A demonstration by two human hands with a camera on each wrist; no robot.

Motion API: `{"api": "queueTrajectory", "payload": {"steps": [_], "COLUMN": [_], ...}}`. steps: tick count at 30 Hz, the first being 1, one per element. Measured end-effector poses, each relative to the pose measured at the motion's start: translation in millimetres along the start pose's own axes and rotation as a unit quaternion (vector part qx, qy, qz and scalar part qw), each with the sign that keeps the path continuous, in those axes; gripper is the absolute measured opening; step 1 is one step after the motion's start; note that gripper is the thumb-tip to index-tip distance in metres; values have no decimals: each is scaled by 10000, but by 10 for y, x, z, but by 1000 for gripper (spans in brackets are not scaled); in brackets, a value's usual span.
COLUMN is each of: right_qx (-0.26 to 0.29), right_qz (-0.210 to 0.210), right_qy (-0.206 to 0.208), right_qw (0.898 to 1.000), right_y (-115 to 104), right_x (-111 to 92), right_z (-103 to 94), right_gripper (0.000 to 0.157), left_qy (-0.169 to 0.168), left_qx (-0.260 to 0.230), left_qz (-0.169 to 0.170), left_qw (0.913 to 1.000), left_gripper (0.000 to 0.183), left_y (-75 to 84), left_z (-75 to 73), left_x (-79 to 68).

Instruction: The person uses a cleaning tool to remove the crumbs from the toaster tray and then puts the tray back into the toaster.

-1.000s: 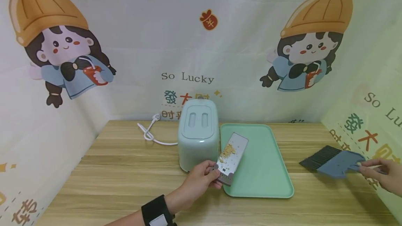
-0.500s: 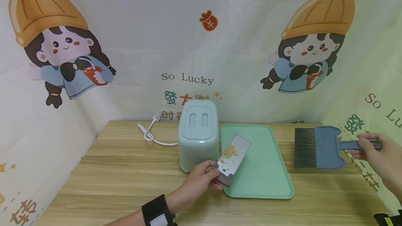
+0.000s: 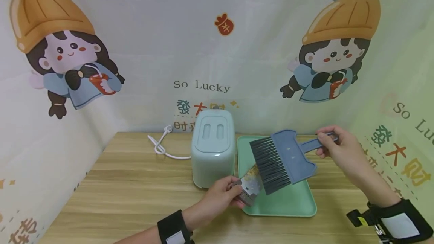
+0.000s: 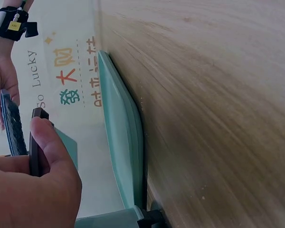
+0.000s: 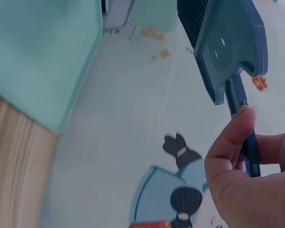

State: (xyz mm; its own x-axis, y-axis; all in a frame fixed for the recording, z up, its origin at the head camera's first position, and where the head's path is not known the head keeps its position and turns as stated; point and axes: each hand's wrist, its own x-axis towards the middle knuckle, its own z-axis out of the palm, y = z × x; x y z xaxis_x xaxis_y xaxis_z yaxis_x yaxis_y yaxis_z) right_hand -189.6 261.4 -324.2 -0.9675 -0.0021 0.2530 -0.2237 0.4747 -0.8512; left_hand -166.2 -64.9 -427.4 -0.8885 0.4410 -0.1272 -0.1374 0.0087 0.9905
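Observation:
My left hand [image 3: 222, 195] grips the near end of a narrow metal crumb tray [image 3: 250, 188], thumb on top. Yellowish crumbs [image 3: 252, 172] lie on its surface. In my right hand [image 3: 344, 153] is the handle of a blue brush [image 3: 292, 157] with dark bristles. The bristles hang over the crumb tray's far part and hide it; whether they touch it I cannot tell. Below both lies a light green serving tray [image 3: 301, 204]. In the right wrist view, thumb and fingers pinch the brush handle [image 5: 251, 154]. The left wrist view has the crumb tray [image 4: 35, 147] edge-on.
A pale green toaster [image 3: 213, 157] stands left of the serving tray, its white cord [image 3: 162, 150] lying looped behind it on the wooden table [image 3: 135, 195]. A printed cloth [image 3: 203, 55] hangs along the back and sides.
My right hand has carried the brush leftward from the table's right side to over the crumb tray, its bristle end turning down. The left hand has stayed almost in place.

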Motion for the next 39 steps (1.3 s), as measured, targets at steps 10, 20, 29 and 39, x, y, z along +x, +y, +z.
{"api": "queueTrajectory", "payload": {"steps": [10, 20, 29, 39], "right_qx": [474, 604, 242, -104], "right_qz": [354, 417, 435, 284], "right_qy": [-777, -859, -723, -406], "right_qw": [9952, 9936, 9961, 9987], "right_y": [109, 170, 337, 377], "right_x": [88, 43, -9, 36], "right_z": [382, 478, 511, 423], "right_gripper": [29, 27, 28, 32], "left_qy": [-231, -271, -335, -360], "left_qx": [368, 385, 456, 675], "left_qz": [-23, -104, -145, -331], "left_qw": [9991, 9988, 9983, 9965], "left_gripper": [21, 17, 18, 19], "left_y": [-58, -91, -79, -106], "left_z": [-9, 4, 6, -25], "left_x": [54, 78, 61, 56]}}
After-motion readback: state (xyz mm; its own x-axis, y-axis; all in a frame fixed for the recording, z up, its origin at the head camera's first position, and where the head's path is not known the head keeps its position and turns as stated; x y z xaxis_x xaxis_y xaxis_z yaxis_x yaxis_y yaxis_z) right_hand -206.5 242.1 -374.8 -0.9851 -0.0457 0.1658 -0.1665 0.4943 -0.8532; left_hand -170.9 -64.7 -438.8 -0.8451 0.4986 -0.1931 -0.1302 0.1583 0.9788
